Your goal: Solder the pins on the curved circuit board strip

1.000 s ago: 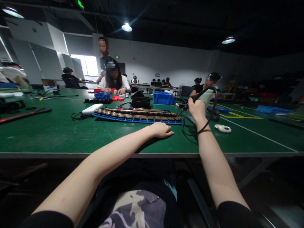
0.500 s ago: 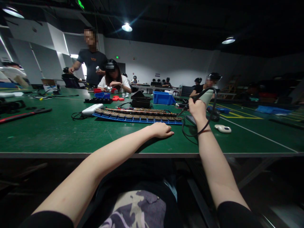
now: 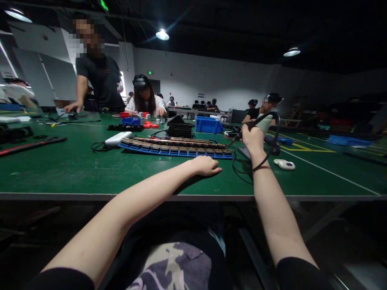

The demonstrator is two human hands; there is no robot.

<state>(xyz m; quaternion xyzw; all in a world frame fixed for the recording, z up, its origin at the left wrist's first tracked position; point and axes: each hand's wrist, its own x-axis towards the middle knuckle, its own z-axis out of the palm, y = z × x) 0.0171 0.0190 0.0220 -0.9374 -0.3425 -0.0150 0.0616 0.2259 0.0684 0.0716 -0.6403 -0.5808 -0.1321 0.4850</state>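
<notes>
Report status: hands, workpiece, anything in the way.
Left hand resting on green table. Right hand gripping corded tool, tip near right end of blue-edged strip. Cable looping by right wrist.

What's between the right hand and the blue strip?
The head view shows a dark tool, held in the right hand, slanting toward the blue strip.

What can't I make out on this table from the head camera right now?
All in the head view:
The grip of the black tool: hidden by the right hand.
Whether that tool's tip touches the blue rack: too small to tell.
What, if anything, lies under the left hand: hidden by the hand itself.
One end of the red-and-black tool: cut off by the left edge.
</notes>
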